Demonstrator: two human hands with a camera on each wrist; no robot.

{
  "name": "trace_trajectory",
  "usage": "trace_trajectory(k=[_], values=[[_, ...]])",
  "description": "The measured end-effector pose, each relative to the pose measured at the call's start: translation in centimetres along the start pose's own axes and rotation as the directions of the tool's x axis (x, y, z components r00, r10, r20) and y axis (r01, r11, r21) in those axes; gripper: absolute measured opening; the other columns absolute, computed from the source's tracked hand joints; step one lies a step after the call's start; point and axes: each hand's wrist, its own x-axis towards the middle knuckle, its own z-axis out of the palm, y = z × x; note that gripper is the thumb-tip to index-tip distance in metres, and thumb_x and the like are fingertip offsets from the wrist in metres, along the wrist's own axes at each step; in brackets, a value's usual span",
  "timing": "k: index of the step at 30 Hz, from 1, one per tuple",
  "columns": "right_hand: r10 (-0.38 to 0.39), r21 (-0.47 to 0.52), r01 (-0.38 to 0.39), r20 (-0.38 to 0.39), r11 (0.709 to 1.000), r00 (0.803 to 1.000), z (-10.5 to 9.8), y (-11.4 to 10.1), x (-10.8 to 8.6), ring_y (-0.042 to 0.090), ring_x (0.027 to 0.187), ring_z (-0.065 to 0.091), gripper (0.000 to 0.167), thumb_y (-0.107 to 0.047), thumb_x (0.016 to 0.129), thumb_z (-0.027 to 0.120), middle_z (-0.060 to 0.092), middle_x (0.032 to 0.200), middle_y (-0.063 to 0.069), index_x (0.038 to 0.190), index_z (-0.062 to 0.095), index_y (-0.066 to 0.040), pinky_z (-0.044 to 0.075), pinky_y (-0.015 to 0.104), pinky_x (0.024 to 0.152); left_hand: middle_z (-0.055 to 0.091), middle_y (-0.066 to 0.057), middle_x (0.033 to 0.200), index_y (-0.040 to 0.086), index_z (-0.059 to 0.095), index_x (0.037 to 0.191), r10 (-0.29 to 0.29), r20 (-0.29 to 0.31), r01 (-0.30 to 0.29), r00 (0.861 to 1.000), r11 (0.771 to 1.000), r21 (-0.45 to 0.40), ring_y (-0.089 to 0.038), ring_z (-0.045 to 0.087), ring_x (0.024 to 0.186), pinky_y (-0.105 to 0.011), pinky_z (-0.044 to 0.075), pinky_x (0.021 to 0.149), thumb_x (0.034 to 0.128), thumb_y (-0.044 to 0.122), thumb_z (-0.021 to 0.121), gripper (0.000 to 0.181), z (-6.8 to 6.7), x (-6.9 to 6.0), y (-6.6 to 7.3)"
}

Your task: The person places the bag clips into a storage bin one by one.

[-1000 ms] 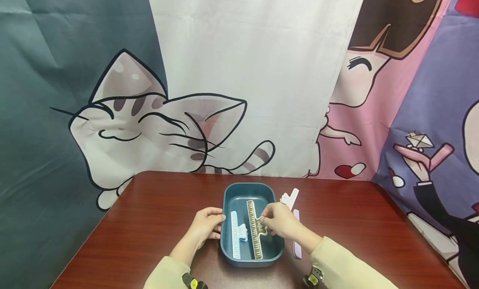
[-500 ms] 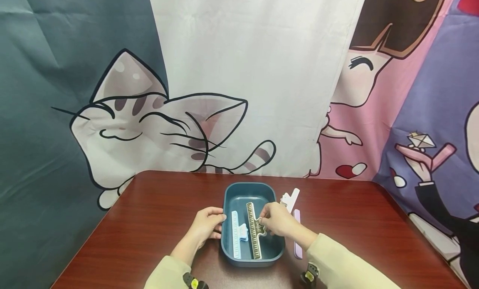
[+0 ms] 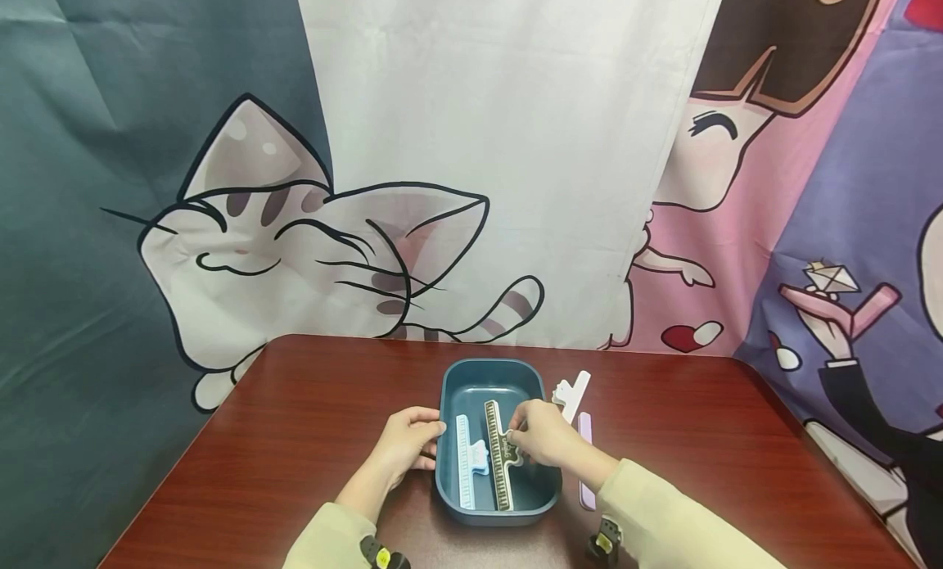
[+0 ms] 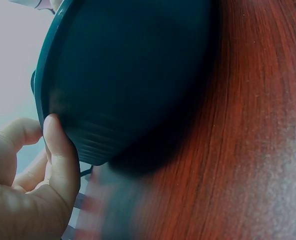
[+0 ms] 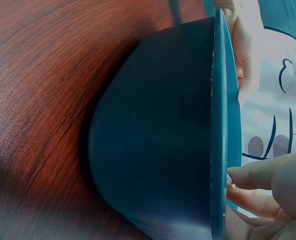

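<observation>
In the head view a dark teal plastic bin [image 3: 492, 517] stands on the table. Inside it, at the left, lies a light blue ruler clip [image 3: 466, 462]. Beside that, a black-and-gold ruler clip [image 3: 498, 462] leans slightly, its long edge running along the bin. My right hand [image 3: 547, 434] reaches over the right rim and pinches this clip's handle tab. In the right wrist view the bin wall hides most of the clip. My left hand [image 3: 403, 442] holds the bin's left rim; the left wrist view shows its thumb [image 4: 60, 150] and fingers at the edge.
Right of the bin, a white clip [image 3: 571, 395] lies at an angle. Below it is a purple clip [image 3: 585, 491], partly behind my right hand. The red-brown wooden table [image 3: 317, 413] ends at a printed curtain [image 3: 516, 143].
My right hand and the black-and-gold clip have shifted slightly left, closer to the light blue clip. The left hand has kept its hold on the bin's rim.
</observation>
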Motion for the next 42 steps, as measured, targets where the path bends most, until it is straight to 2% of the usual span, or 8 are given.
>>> trace_trajectory(k=[18, 30, 35, 42], values=[[0.009, -0.007, -0.009, 0.029, 1.0, 1.0, 0.5, -0.5, 0.0, 0.012, 0.048, 0.058, 0.009, -0.003, 0.083, 0.064, 0.058, 0.063, 0.003, 0.075, 0.06, -0.004, 0.049, 0.021, 0.042, 0.067, -0.009, 0.081, -0.006, 0.055, 0.119, -0.003, -0.01, 0.003, 1.0, 1.0, 0.013, -0.012, 0.057, 0.055, -0.028, 0.054, 0.048, 0.0846, 0.011, 0.062, 0.039, 0.0, 0.0, 0.0], [0.038, -0.059, -0.036, 0.033, 0.998, 0.999, 1.1, -0.9, 0.0, 0.011, 0.047, 0.058, 0.011, -0.005, 0.082, 0.065, 0.055, 0.061, 0.003, 0.074, 0.058, -0.006, 0.048, 0.02, 0.041, 0.067, -0.006, 0.08, -0.006, 0.055, 0.119, -0.004, -0.005, 0.004, 1.0, 1.0, 0.004, -0.011, 0.056, 0.055, -0.027, 0.053, 0.047, 0.0848, 0.01, 0.061, 0.038, 0.0, 0.0, 0.1], [0.049, -0.074, -0.046, 0.038, 0.996, 0.998, 1.3, -0.8, 0.0, 0.011, 0.047, 0.057, 0.011, -0.007, 0.083, 0.065, 0.055, 0.061, 0.002, 0.075, 0.058, -0.007, 0.047, 0.02, 0.041, 0.068, -0.009, 0.083, -0.006, 0.055, 0.119, -0.004, -0.01, 0.004, 1.0, 1.0, 0.007, -0.011, 0.057, 0.055, -0.027, 0.053, 0.047, 0.085, 0.01, 0.062, 0.038, 0.1, 0.1, 0.0], [0.029, -0.088, -0.026, 0.036, 0.996, 0.999, 1.5, -0.8, -0.2, 0.009, 0.046, 0.056, 0.01, -0.007, 0.083, 0.066, 0.055, 0.062, 0.002, 0.075, 0.059, -0.006, 0.046, 0.019, 0.041, 0.068, -0.009, 0.083, -0.005, 0.056, 0.118, -0.005, -0.011, 0.005, 1.0, 1.0, 0.017, -0.012, 0.057, 0.056, -0.028, 0.054, 0.047, 0.085, 0.011, 0.062, 0.038, 0.1, -0.1, 0.1]])
